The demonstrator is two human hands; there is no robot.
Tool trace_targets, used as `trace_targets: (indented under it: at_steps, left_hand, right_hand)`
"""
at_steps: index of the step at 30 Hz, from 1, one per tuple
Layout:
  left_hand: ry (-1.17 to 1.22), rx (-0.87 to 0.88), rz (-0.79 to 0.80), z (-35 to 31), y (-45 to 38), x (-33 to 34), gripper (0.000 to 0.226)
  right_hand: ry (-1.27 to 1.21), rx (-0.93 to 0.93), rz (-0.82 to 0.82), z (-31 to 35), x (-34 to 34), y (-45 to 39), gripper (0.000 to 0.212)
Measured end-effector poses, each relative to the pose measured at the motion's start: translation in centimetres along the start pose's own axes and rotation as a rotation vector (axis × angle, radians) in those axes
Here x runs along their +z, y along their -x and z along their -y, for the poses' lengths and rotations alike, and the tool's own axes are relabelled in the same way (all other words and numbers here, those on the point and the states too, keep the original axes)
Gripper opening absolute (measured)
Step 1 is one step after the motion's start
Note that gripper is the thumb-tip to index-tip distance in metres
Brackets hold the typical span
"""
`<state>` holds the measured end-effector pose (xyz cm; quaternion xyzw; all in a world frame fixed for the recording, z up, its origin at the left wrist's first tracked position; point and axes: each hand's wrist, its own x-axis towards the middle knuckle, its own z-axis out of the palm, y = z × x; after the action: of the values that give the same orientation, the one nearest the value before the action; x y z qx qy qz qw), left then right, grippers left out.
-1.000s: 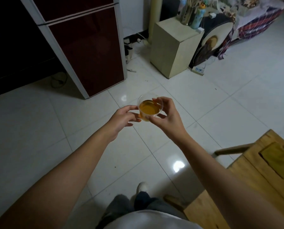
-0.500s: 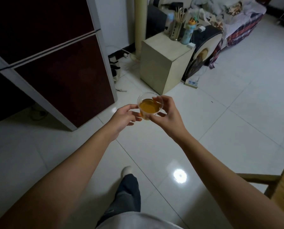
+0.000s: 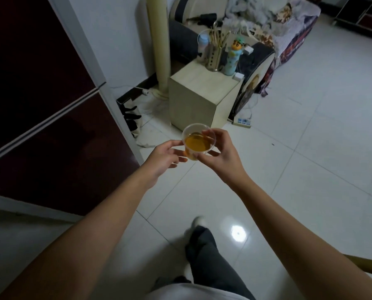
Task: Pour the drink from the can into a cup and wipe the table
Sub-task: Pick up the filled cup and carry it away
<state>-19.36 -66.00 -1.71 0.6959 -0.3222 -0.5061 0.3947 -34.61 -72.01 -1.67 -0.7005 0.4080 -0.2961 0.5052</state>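
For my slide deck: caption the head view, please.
Both hands, left hand and right hand, hold a clear cup of amber drink above the tiled floor.

Head view, downward over floor [image 3: 310,169]
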Motion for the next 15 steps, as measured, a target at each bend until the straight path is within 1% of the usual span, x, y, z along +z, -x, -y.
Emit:
trace_targets:
  at_steps: [7, 15]
  left_hand:
    - [0.006, 0.007, 0.017, -4.4, -10.9, -0.2, 0.051]
    - [0.044, 0.032, 0.045, -11.5, -23.5, -0.2, 0.051]
  right_hand:
    - [-0.002, 0.009, -0.032, -1.7, -2.1, -10.8, 0.068]
    - [-0.043, 0.020, -0.059, -2.9, -6.2, -24.2, 0.069]
